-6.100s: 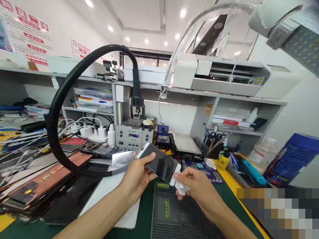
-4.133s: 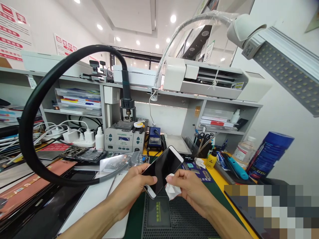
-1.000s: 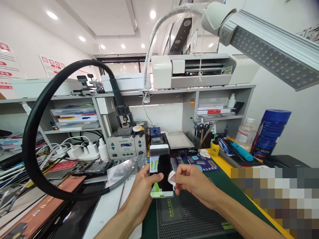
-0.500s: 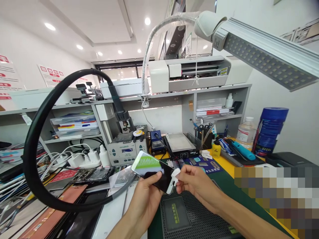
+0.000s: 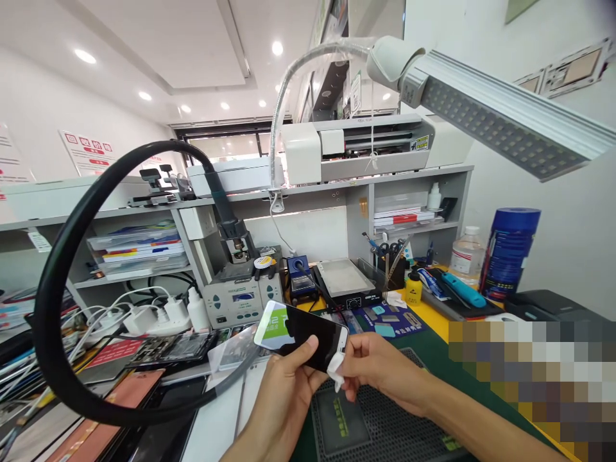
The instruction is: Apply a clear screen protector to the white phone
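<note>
A white-framed smartphone point(image 5: 301, 330) is tilted in the air above the bench, its dark glossy screen reflecting green and white. My left hand point(image 5: 289, 388) wraps round it from below, with the thumb lying on the screen. Pinched in the fingers of my right hand point(image 5: 375, 366) is a small white wipe point(image 5: 335, 369), which touches the phone's lower right end. Some of the right fingertips are hidden behind the wipe. Beneath both hands lies a black perforated mat point(image 5: 385, 423).
A thick black hose point(image 5: 45, 289) loops at the left, near a hot air station point(image 5: 243, 298). Phone parts and panels point(image 5: 101, 417) crowd the left bench. Behind the phone sits a flat heating plate point(image 5: 344, 279). A yellow bottle point(image 5: 413, 289) stands right of it; a lamp point(image 5: 500, 122) hangs overhead.
The wipe has moved from the phone's right end down to its lower corner, with my right hand. The phone has turned slightly in my left hand. The whole view has shifted a little.
</note>
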### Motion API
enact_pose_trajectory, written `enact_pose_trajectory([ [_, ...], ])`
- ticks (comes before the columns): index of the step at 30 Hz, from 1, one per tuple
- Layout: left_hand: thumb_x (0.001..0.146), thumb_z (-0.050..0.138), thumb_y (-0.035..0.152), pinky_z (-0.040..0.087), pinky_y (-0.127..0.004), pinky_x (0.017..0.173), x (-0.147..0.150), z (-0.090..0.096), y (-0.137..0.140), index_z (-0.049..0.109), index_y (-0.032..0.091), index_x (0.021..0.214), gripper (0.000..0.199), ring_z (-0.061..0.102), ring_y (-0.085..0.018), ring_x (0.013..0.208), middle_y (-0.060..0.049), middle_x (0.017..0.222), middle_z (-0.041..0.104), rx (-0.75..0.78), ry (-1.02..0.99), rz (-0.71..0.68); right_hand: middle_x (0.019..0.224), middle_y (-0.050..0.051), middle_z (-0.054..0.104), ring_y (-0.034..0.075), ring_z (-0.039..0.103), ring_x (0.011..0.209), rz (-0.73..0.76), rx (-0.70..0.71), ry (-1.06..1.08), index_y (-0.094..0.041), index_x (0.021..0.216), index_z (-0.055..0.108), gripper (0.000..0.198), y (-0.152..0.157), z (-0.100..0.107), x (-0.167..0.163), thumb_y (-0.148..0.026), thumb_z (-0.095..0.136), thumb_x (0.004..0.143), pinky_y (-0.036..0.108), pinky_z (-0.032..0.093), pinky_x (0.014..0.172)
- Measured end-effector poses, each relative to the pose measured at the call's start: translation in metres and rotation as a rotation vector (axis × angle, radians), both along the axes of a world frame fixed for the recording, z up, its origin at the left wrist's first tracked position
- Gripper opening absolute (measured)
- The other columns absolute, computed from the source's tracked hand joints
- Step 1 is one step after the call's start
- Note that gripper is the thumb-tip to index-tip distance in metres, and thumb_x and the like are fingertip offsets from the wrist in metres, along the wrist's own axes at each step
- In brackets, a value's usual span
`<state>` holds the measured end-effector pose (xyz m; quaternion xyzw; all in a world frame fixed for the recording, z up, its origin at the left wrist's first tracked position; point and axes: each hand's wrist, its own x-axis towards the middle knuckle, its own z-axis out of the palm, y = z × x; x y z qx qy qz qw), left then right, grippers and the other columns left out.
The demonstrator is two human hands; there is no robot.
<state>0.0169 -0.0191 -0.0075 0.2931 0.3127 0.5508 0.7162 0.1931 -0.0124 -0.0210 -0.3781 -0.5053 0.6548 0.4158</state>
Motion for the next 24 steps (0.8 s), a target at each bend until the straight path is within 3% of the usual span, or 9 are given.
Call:
enact_pose_trajectory([
  [7, 0.082, 0.079, 0.011, 0.063, -0.042, 0.088, 0.0009, 0.0047, -0.0041, 0.069, 0.012, 0.116, 0.035, 0.075, -0.032, 0.102, -0.015, 0.111, 0.077, -0.008, 0.014, 0.007, 0.064, 0.0, 0.068, 0.013, 0.06, 0.059, -0.12, 0.088, 0.05, -0.018, 0.068, 0.056, 0.038, 0.0029, 0.0064, 0.0069, -0.04, 0.088, 0.072, 0.028, 0.05, 0.061],
  [15, 0.078, 0.082, 0.014, 0.064, -0.039, 0.084, 0.0, 0.0038, -0.0025, 0.071, 0.011, 0.115, 0.038, 0.076, -0.031, 0.096, -0.014, 0.103, 0.079, 0.001, 0.003, 0.004, 0.064, 0.006, 0.071, 0.015, 0.064, 0.052, 0.068, 0.01, -0.06, -0.014, 0.067, 0.062, 0.037, -0.0001, -0.0015, -0.0009, -0.036, 0.091, 0.067, 0.03, 0.052, 0.056],
  [21, 0.08, 0.08, 0.013, 0.063, -0.04, 0.086, 0.0021, 0.0036, -0.0036, 0.073, 0.011, 0.108, 0.029, 0.076, -0.03, 0.097, -0.014, 0.105, 0.079, 0.01, 0.025, 0.011, 0.063, 0.0, 0.069, 0.013, 0.064, 0.056, -0.092, 0.071, -0.011, -0.018, 0.073, 0.055, 0.043, 0.004, 0.0019, 0.0029, -0.047, 0.087, 0.073, 0.027, 0.053, 0.059],
  [24, 0.08, 0.081, 0.015, 0.062, -0.037, 0.083, 0.002, 0.0008, -0.0029, 0.072, 0.013, 0.111, 0.033, 0.075, -0.027, 0.097, -0.013, 0.109, 0.078, 0.004, 0.042, 0.032, 0.068, 0.001, 0.071, 0.014, 0.066, 0.055, -0.069, 0.042, -0.042, -0.018, 0.082, 0.057, 0.044, 0.0043, 0.0023, 0.0037, -0.055, 0.081, 0.079, 0.027, 0.053, 0.055],
])
